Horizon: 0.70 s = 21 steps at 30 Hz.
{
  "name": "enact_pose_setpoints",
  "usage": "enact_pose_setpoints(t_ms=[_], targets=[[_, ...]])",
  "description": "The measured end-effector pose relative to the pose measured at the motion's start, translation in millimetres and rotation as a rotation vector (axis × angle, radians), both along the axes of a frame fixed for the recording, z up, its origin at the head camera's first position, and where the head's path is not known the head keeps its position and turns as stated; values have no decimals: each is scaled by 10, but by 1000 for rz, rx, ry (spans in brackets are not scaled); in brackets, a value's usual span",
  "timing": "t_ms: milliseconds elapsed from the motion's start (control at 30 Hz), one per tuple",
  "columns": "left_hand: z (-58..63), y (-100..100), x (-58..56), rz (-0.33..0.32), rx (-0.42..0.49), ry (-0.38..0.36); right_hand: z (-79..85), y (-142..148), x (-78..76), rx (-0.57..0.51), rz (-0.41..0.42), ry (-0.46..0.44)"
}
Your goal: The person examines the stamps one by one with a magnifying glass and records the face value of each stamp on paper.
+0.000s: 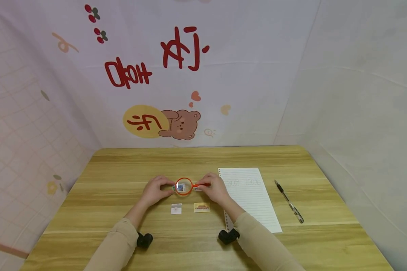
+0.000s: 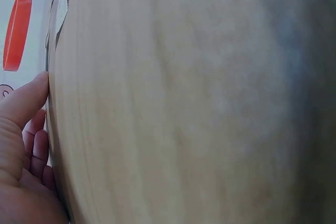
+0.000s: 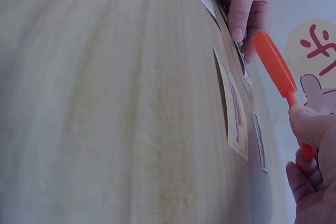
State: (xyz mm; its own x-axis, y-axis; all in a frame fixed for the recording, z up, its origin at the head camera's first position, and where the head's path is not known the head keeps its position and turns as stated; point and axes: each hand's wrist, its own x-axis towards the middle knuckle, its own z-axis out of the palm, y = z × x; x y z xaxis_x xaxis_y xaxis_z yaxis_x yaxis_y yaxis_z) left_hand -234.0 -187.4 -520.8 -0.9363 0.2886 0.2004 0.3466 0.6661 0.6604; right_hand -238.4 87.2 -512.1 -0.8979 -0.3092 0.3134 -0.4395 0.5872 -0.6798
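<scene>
In head view alone we see the pen [image 1: 289, 201]; right hand [image 1: 217, 189] grips magnifier [image 1: 194, 186], lens [image 1: 188, 187] at its nine o'clock; left hand [image 1: 155, 191], hold unclear.

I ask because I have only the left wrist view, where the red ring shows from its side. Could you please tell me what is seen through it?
Observer: In the head view, a small printed card shows through the red magnifying glass.
Operator: Thank you. And what lies to the right of the right hand?
Observer: A lined sheet lies there; the right forearm crosses over its left edge.
Operator: Is there something more beyond this sheet, please?
Observer: Yes, a pen lies to the right of the sheet, apart from it.
</scene>
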Motion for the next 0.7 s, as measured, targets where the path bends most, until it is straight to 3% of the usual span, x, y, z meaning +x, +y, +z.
enact_pose_setpoints(t_ms=[367, 700], targets=[[11, 4, 9, 0, -4, 8, 99, 191, 49, -53, -2, 6], [23, 5, 9, -11, -9, 4, 185, 743, 85, -112, -60, 27]])
